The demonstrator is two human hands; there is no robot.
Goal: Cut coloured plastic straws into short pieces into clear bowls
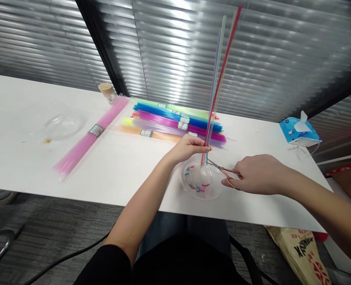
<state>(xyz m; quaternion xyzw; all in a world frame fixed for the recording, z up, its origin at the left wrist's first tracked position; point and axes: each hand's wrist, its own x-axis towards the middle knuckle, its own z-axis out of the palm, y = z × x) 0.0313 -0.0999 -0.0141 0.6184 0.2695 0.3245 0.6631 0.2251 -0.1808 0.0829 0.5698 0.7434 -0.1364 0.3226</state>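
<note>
My left hand (pixel 191 148) pinches a few long thin plastic straws (pixel 218 85), red, blue and clear, which stand nearly upright with their lower ends over a clear round bowl (pixel 183 186). In my right hand (pixel 257 174) is a pair of scissors (pixel 227 171) with copper-coloured handles. Its blades point left, at the straws' lower ends just below my left fingers. Short red and blue cut pieces (pixel 197 189) lie inside the bowl. Whether the blades touch a straw I cannot tell.
Bundles of coloured straws (pixel 175 124) lie behind my left hand, and a pink bundle (pixel 93 132) lies further left. A corked jar (pixel 107 92) stands at the back. Clear plastic dishes (pixel 64 124) sit at left; a blue tissue pack (pixel 300 130) is at right.
</note>
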